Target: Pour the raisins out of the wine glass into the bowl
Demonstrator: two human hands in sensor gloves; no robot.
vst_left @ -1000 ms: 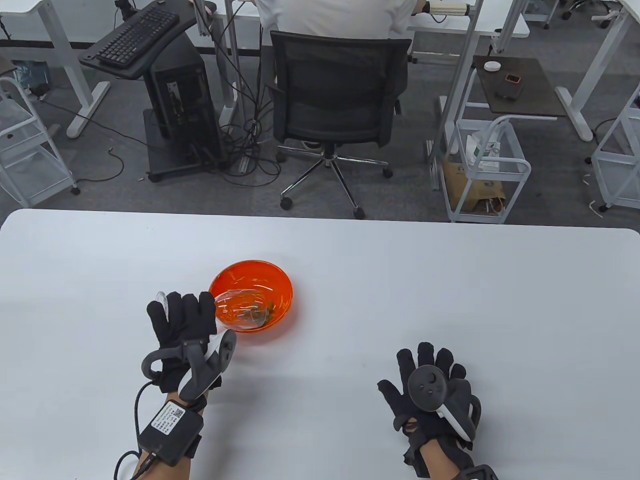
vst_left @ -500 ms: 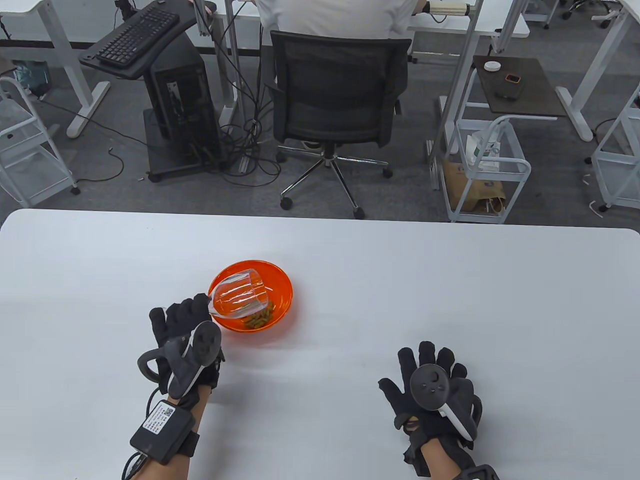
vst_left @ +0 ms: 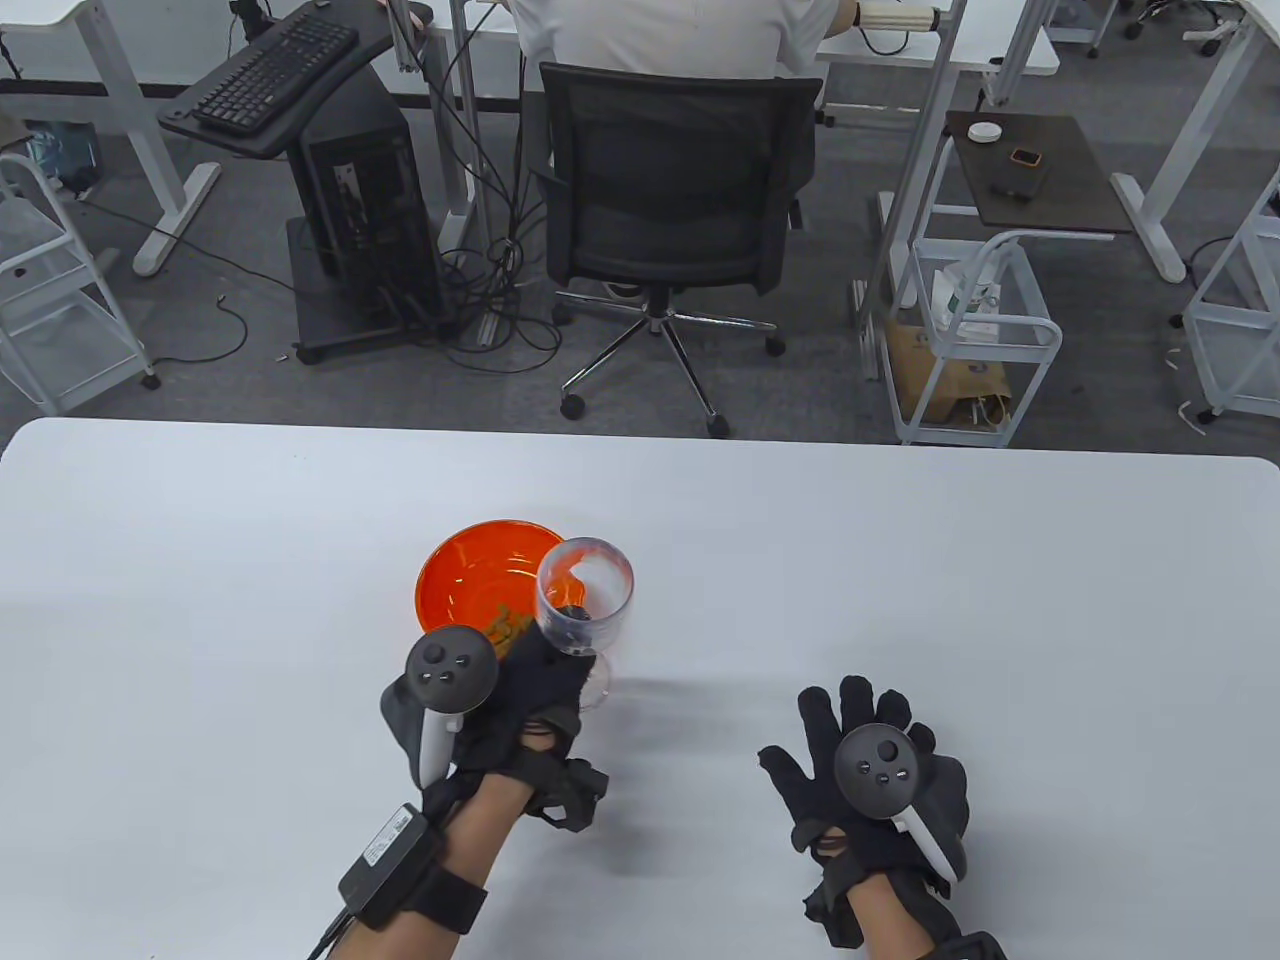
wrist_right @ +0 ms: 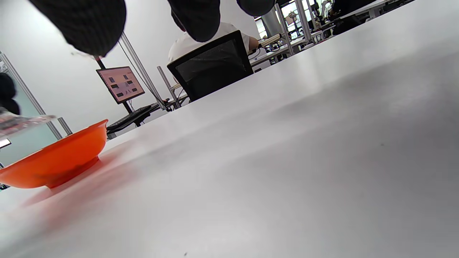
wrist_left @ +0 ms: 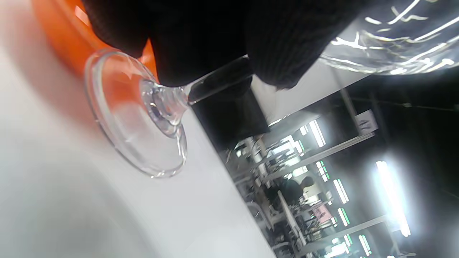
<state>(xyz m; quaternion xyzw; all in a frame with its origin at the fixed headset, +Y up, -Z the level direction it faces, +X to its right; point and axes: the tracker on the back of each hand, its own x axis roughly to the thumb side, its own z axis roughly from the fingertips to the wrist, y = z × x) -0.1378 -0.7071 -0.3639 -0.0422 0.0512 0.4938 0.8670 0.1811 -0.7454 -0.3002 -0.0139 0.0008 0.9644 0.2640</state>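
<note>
An orange bowl (vst_left: 465, 580) sits on the white table (vst_left: 900, 600), with raisins (vst_left: 508, 628) lying in it. My left hand (vst_left: 530, 690) grips the stem of a clear wine glass (vst_left: 585, 595), which stands upright and looks empty just right of the bowl. In the left wrist view my fingers (wrist_left: 200, 39) wrap the stem, and the glass foot (wrist_left: 136, 114) hangs slightly above the table. My right hand (vst_left: 860, 760) rests flat and open on the table, holding nothing. The bowl also shows in the right wrist view (wrist_right: 53, 161).
Beyond the table's far edge (vst_left: 640, 440) stand a black office chair (vst_left: 675, 200) with a seated person, a white cart (vst_left: 975, 340) and desks.
My left hand turned the glass from tipped over the bowl back to upright and carried it to the bowl's right side. The raisins now lie in the bowl. My right hand stayed still.
</note>
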